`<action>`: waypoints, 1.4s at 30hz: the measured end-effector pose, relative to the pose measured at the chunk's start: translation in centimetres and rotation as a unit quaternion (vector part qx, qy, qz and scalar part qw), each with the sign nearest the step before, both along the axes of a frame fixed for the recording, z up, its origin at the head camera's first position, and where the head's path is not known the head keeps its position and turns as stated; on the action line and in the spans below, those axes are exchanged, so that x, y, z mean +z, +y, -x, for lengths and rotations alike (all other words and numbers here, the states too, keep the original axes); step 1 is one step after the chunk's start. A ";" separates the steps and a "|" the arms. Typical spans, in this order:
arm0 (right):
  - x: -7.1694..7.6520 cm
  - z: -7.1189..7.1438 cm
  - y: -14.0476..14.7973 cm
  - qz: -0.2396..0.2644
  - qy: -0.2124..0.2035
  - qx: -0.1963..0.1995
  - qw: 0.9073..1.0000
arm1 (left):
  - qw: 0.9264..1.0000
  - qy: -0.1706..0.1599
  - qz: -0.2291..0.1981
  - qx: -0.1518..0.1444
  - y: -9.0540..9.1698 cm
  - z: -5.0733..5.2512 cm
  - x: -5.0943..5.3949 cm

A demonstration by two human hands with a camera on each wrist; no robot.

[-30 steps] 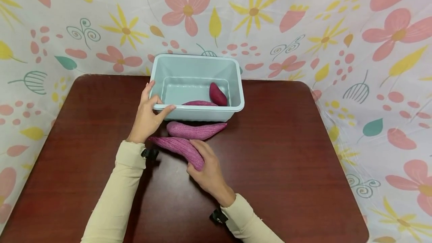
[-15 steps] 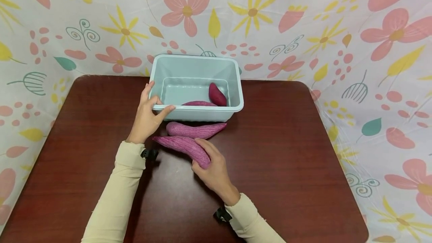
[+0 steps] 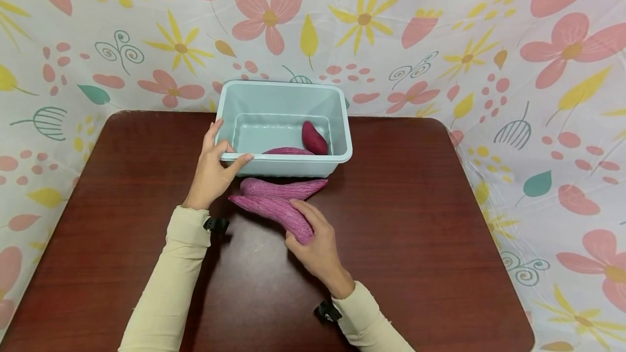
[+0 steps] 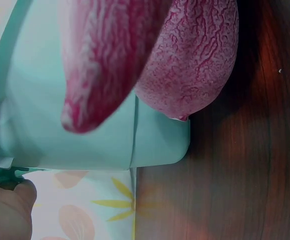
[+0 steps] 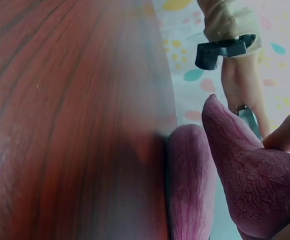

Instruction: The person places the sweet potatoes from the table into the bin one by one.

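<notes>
My left hand [image 3: 211, 171] grips the front left corner of a light blue bin [image 3: 293, 166], thumb over the front rim. My right hand [image 3: 318, 246] holds a wrinkled purple sweet potato [image 3: 274, 209] by its thick right end, its pointed tip toward the left. Behind it, a second purple sweet potato [image 3: 310, 187] lies on the table along the bin's front. In the right wrist view, my right hand's fingers [image 5: 287, 134] curl over the held sweet potato [image 5: 257, 175]. The left wrist view has its tip [image 4: 92, 95] close to the lens, over the bin's side [image 4: 95, 145].
Inside the bin lie a dark red sweet potato [image 3: 314, 139], at the right, and a purple one [image 3: 289, 150], partly hidden by the front wall. A brown wooden table [image 3: 415, 232] carries everything, and a flower-patterned cloth [image 3: 440, 31] hangs behind the bin and at the sides.
My right hand has shifted to the right with the sweet potato, whose tip has moved away from my left wrist. My left hand keeps its grip on the bin.
</notes>
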State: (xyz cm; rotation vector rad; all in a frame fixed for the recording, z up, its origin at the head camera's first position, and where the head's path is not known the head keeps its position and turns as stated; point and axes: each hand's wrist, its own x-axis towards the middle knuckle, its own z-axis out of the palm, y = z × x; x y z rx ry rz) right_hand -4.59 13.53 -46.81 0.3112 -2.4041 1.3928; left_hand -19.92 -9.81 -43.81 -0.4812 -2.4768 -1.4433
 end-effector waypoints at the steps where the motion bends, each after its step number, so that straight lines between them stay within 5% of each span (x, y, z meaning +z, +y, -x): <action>1: 0.0 0.0 0.1 0.000 0.004 -0.002 1.000 | 1.000 0.000 0.000 0.000 0.0 0.0 0.0; 42: 2.6 -0.1 1.0 0.037 0.062 -0.024 0.997 | 1.000 -0.002 -0.007 0.001 0.1 -0.1 0.2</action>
